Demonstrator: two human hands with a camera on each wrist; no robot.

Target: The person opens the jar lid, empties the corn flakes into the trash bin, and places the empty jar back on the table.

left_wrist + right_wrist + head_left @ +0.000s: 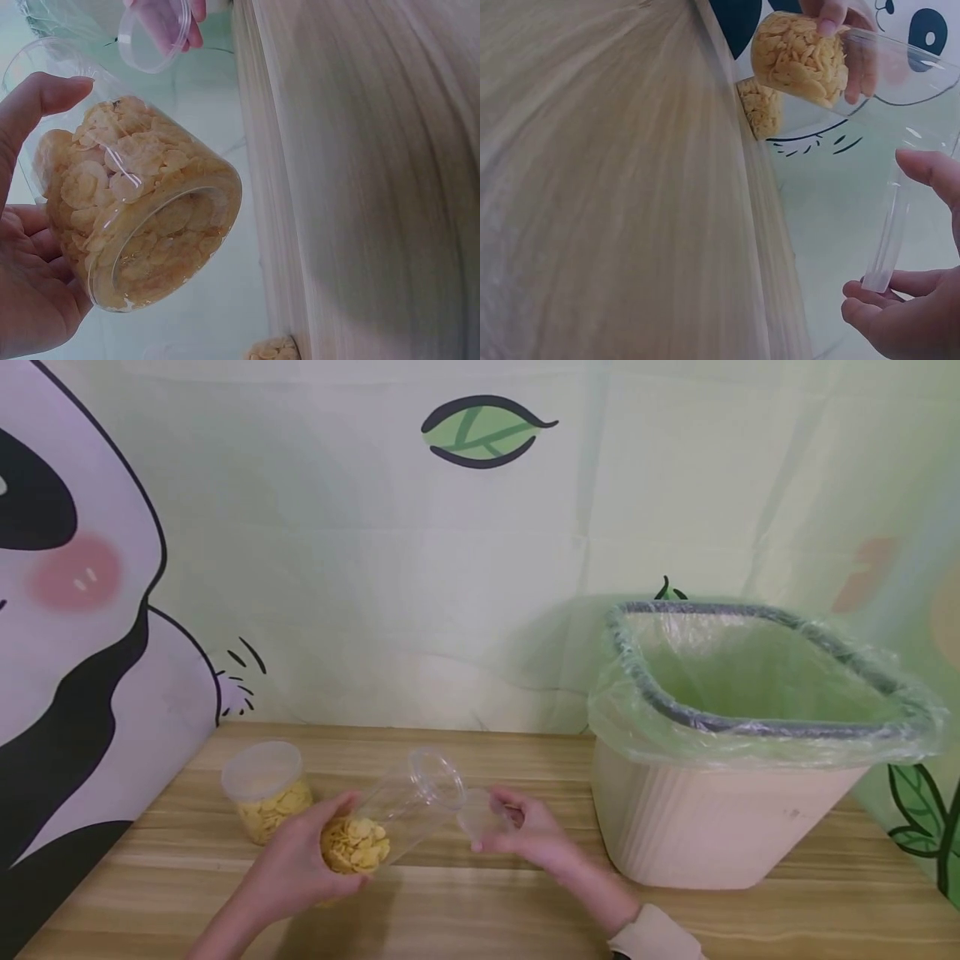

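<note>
A pale green backdrop (360, 568) fills the upper frame, printed with a large panda (168, 677) at left and a leaf (483, 435) at top centre. A wood-grain table (480, 914) spans the bottom. At right stands a ribbed, cream bin (690, 818), its plastic liner (622, 718) folded over the rim.

Lower centre, above the table, is a clear, open jar (420, 835), tilted with its base to the lower left and its mouth to the upper right. The left hand (303, 860) is clamped round its lower part, thumb on one side and fingers on the other. The right hand (532, 839), just right of the jar's mouth, pinches a clear lid (480, 817) by its edges. (Whether lid and mouth touch, I cannot tell.) Behind the left hand, at left, a lidded jar (262, 777) stands upright on the table, also holding yellow flakes. Smallest are the loose flakes (356, 845) gathered in the held jar's base.

For steady handling, the left grip should stay firm but gentle, since the walls look thin; the mouth is best kept higher than the base so nothing spills, and the lid held by its rim, square to the opening and clear of the flakes.
</note>
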